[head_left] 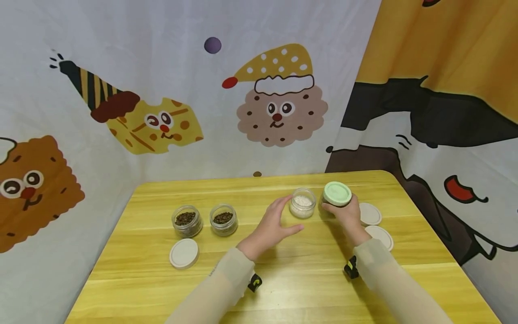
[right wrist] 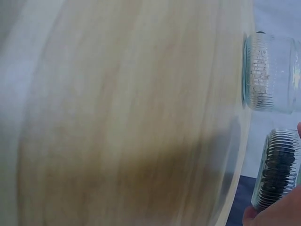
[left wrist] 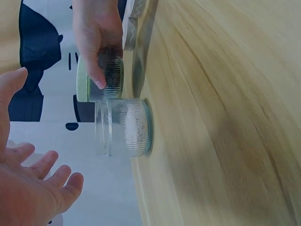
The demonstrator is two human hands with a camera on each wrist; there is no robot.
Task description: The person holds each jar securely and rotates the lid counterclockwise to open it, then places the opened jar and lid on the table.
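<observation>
My right hand [head_left: 349, 217] grips a glass jar with a pale green lid [head_left: 337, 193]. Dark pieces show through the ribbed side of this jar [right wrist: 278, 165], and its base is off the table. Just left of it stands an open glass jar of white grains [head_left: 302, 206], upright on the table. My left hand [head_left: 268, 230] is beside that open jar, thumb and fingers spread. In the left wrist view, a gap shows between the left hand [left wrist: 42, 183] and the jar of grains [left wrist: 131, 127].
Two open glass jars with dark brown pieces [head_left: 188, 220] [head_left: 224, 219] stand on the left of the wooden table [head_left: 299, 288]. One white lid [head_left: 184, 254] lies in front of them. Two more white lids [head_left: 370, 214] [head_left: 380, 237] lie right of my right hand. A cartoon-printed cloth [head_left: 174, 54] hangs behind.
</observation>
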